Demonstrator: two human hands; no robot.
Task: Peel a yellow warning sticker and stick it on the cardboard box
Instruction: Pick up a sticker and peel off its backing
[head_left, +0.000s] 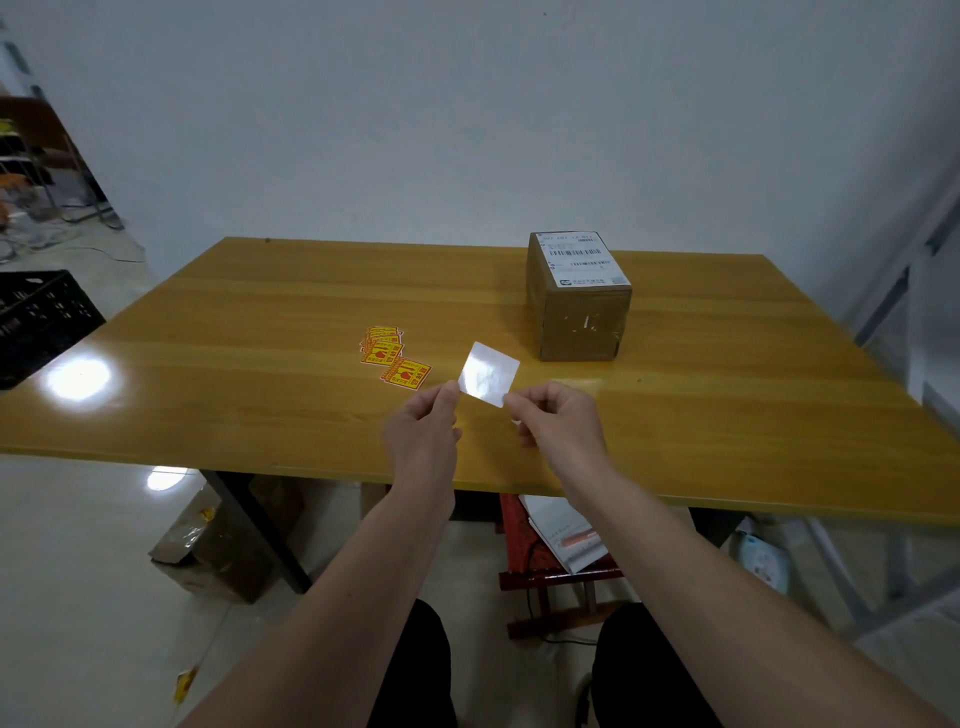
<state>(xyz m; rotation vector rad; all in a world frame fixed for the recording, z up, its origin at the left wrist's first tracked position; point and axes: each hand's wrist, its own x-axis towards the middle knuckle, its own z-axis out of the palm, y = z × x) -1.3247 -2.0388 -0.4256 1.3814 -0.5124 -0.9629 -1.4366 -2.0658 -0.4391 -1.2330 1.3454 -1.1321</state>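
**Both hands pinching a sticker sheet above the tabletop**

I see the left hand (423, 423) and right hand (558, 423) raised over the near part of the glossy yellow wooden tabletop (260, 332). Between them is a small square sheet with rounded corners, white glossy side facing me (490, 373), tilted. Left grip: thumb and forefinger closed on the sheet's lower left corner. Right grip: fingertips closed on its lower right corner, other fingers curled in. I can't tell if the printed face has come apart from the backing; only the white side shows.

Loose pile of yellow and red warning stickers (384, 345) lies flat on the tabletop, just left of and beyond the held sheet; one more yellow sticker (408, 373) sits at the pile's near right edge, slightly apart, overlap unclear.

Brown cardboard box (579, 317) stands upright on the tabletop, farther back and to the right, apart from both hands. White barcode shipping label (584, 260) covers its top; clear tape on the facing side. No yellow sticker on the sides I can see.

Black plastic crate (41, 317) off the tabletop's left edge. Red wooden stool (545, 561) below the tabletop with papers on it.
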